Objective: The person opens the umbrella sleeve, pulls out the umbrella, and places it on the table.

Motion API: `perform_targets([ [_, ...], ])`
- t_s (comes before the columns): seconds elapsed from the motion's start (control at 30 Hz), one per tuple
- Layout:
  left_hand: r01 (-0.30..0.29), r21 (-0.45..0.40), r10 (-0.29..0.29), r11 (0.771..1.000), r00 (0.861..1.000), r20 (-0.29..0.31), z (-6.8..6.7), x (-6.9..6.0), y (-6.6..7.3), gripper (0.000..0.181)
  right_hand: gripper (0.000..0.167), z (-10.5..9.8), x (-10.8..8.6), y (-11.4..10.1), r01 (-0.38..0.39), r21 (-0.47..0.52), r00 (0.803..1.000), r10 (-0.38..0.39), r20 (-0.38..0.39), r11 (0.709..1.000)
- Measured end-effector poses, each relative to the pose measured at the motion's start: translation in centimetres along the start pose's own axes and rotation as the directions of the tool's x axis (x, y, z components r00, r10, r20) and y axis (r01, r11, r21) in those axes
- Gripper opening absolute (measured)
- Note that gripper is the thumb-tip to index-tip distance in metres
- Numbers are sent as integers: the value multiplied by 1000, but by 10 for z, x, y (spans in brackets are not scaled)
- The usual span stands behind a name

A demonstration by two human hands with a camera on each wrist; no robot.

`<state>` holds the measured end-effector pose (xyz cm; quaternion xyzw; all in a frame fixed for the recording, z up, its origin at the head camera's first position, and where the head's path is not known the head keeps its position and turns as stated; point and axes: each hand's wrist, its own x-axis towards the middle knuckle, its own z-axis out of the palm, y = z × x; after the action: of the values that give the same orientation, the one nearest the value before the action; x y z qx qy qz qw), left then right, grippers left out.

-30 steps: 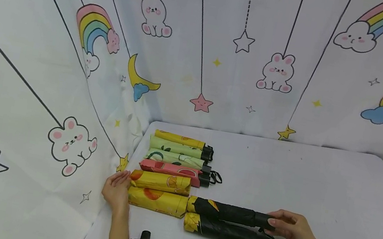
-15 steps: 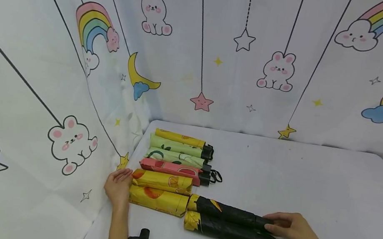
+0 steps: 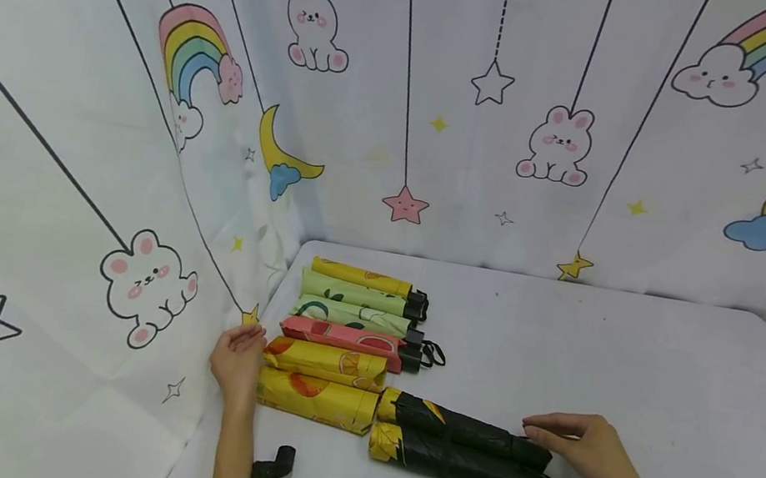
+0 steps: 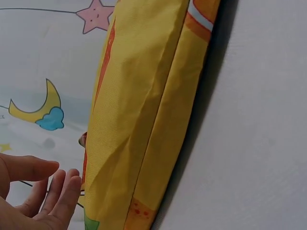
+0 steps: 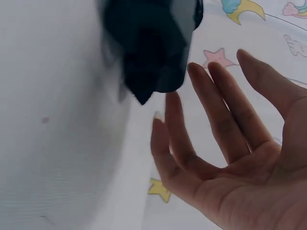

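Observation:
Two yellow fruit-print rolls lie in front of a pink one, the rear yellow roll point(image 3: 326, 362) just behind the front yellow roll point(image 3: 316, 400). My left hand point(image 3: 236, 362) is at their left ends, fingers relaxed and holding nothing; in the left wrist view the hand point(image 4: 43, 196) is beside the yellow fabric point(image 4: 144, 105). Two black rolls with yellow ends, the rear one point(image 3: 479, 434) and the front one point(image 3: 467, 466), extend rightward from the yellow ones. At their right end is my right hand point(image 3: 587, 451), fingers loosely bent and empty; the right wrist view shows that hand point(image 5: 230, 143) beside a dark end point(image 5: 148, 48).
Behind the yellow rolls lie a pink folded umbrella point(image 3: 344, 337), two green ones point(image 3: 351, 316) point(image 3: 354, 293) and a small yellow one point(image 3: 361, 276), black handles rightward. A printed white curtain point(image 3: 442, 156) borders the table's back and left.
My right hand has let go of the rear black roll and moved slightly away; that roll's right end now lies nearer the front one. The left hand has hardly moved.

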<state>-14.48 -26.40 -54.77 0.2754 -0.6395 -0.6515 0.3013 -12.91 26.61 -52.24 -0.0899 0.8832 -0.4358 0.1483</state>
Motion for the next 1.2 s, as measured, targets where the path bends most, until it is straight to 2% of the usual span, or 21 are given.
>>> perform_targets([
  [0.17, 4, 11, -4, 1000, 1000, 30, 2, 3, 3, 31, 36, -6, 7, -11, 59, -27, 997, -61, -53, 998],
  [0.33, 7, 3, -7, 1000, 998, 61, 6, 4, 4, 31, 34, -10, 14, -21, 82, -78, 994, -87, -67, 994],
  [0.6, 14, 27, -16, 1000, 996, 85, 11, 4, 5, 30, 37, -13, 27, -39, 79, -86, 996, -82, -39, 993],
  [0.8, 7, 31, -9, 999, 996, 89, 17, 7, 5, 29, 36, -13, 39, -53, 112, -103, 992, -117, -44, 988],
  [1.2, 1, 111, -13, 994, 995, 102, 28, 17, 7, 29, 32, -5, 70, -88, 165, -155, 984, -174, -40, 974],
])
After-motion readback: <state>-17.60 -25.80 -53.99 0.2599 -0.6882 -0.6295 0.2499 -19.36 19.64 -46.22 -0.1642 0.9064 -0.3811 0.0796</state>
